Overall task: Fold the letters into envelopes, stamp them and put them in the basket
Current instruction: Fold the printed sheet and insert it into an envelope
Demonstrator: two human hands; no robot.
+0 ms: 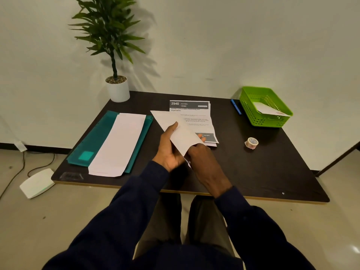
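**A:** What could go wrong from here?

**B:** The envelope (176,129) is held up off the desk (272,168), slanting from upper left to lower right, with nothing under it. The left hand (169,151) grips it from the left, thumb lying across the face. The right hand (202,154) is closed in at the lower end, where a bit of white paper shows below the envelope (I cannot tell whether that is the letter going in or the flap). If the right hand pushes while the left grip is loose, I would expect the envelope to buckle or the paper inside to crumple.

**A:** Anything else?

**B:** The printed sheets (191,115) lie right beneath both hands, touching or nearly so. A careless sweep could drag them askew.

**A:** Where are the other things?

**B:** The blank envelopes (118,143) rest on a teal folder (101,137), left of the left hand. The roll of stamps (251,142) sits on the desk well to the right of the right hand, so reaching it means letting go with one hand. The green basket (253,106) is farther back at the right corner, with one envelope (270,111) already leaning inside and a blue pen (236,107) just beside it.
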